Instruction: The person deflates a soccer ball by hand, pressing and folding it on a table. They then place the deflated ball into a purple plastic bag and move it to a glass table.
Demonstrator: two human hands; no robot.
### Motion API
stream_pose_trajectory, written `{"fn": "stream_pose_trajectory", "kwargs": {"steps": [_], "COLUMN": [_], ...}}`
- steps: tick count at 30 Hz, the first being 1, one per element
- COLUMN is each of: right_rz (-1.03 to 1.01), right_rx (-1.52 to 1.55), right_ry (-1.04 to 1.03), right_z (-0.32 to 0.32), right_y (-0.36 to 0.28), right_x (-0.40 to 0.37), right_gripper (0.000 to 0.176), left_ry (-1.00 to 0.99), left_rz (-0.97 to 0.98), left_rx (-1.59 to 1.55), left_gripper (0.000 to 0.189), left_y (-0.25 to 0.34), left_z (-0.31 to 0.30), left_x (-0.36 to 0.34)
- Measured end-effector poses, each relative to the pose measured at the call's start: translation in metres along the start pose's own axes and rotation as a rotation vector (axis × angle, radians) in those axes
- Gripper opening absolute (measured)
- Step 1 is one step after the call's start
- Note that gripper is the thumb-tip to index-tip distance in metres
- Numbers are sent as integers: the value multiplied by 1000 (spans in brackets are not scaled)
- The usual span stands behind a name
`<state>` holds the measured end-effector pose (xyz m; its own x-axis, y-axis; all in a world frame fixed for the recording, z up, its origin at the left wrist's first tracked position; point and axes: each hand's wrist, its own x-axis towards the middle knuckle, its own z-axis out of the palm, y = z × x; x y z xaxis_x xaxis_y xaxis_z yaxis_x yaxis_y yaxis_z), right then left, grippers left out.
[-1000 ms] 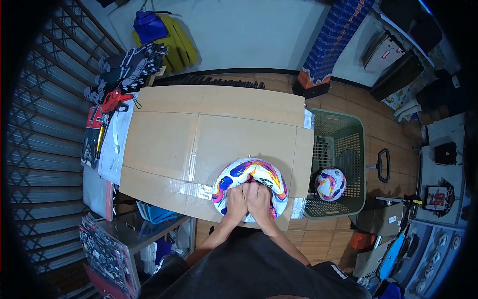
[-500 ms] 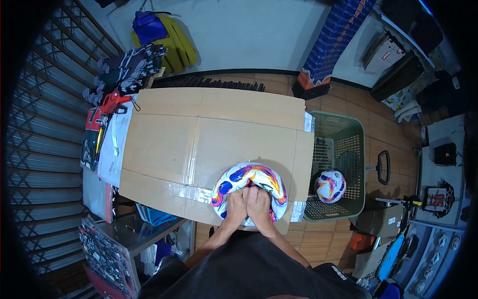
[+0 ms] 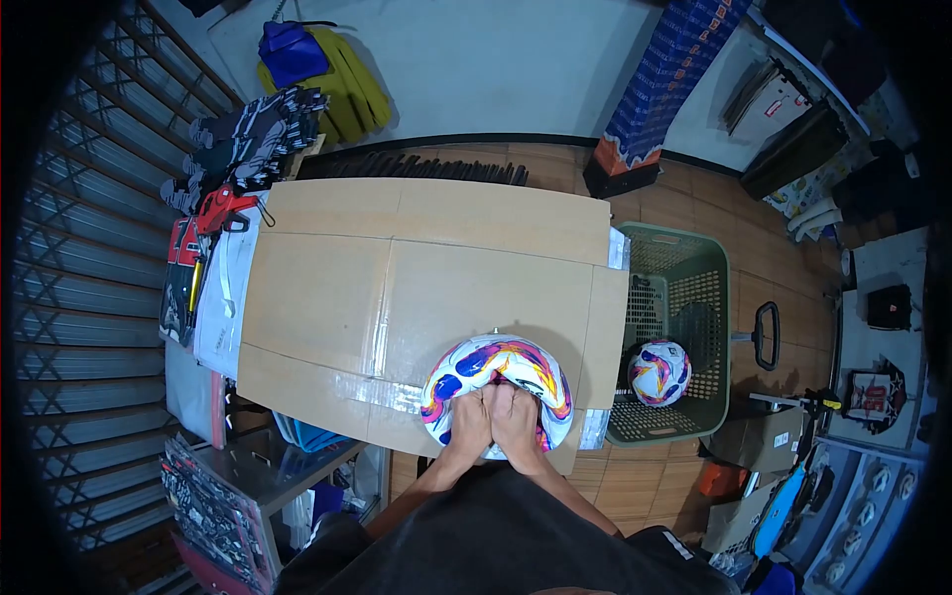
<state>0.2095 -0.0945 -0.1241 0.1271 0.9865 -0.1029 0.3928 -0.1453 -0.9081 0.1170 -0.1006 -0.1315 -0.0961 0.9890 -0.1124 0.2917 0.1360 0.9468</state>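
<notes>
A soft, caved-in soccer ball point(image 3: 498, 355), white with purple, pink and orange patches, rests at the near edge of the cardboard-topped table. Its panels bulge in a curved ring around a deep hollow. My left hand point(image 3: 470, 420) and my right hand point(image 3: 514, 416) are side by side in that hollow, closed and pressed down against the ball. Their knuckles touch or nearly touch. The fingertips are tucked out of sight, and a small pale tip shows at the ball's far edge.
Flattened cardboard point(image 3: 317, 288) covers the table. Right of it stands a green plastic basket point(image 3: 716, 397) with a rounder matching ball point(image 3: 659, 374) inside. A red tool point(image 3: 224, 208) and packaged items sit along the left edge. A blue wrapped pillar point(image 3: 654, 89) rises beyond.
The ball's far rim sits slightly lower and nearer me, while both closed hands stay pressed in the hollow. The whole view has shifted a little.
</notes>
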Motion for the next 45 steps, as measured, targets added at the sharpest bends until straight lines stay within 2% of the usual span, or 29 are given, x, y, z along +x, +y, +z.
{"fn": "stream_pose_trajectory", "kwargs": {"steps": [6,9,18,27,33,42,45], "right_rz": [-32,22,-38,-34,-108,-94,-85], "right_rx": [-11,2,-6,48,-9,-4,-108], "right_ry": [-18,-31,-14,-17,11,6,-25], "right_z": [-1,-1,2,-4,3,3,-1], "right_y": [0,2,8,-8,6,6,4], "right_x": [0,-1,-3,2,1,0,0], "right_gripper": [36,35,36,36,36,36,33], "left_ry": [-19,-11,-17,4,-26,-9,-23], "left_rz": [30,25,45,60,-19,16,7], "left_rx": [-12,11,21,12,3,18,49], "left_gripper": [29,29,32,30,28,27,31], "left_y": [-7,-7,-14,-12,-13,-11,-9], "left_z": [0,0,1,2,0,1,0], "left_x": [-1,-1,-1,0,-1,0,1]}}
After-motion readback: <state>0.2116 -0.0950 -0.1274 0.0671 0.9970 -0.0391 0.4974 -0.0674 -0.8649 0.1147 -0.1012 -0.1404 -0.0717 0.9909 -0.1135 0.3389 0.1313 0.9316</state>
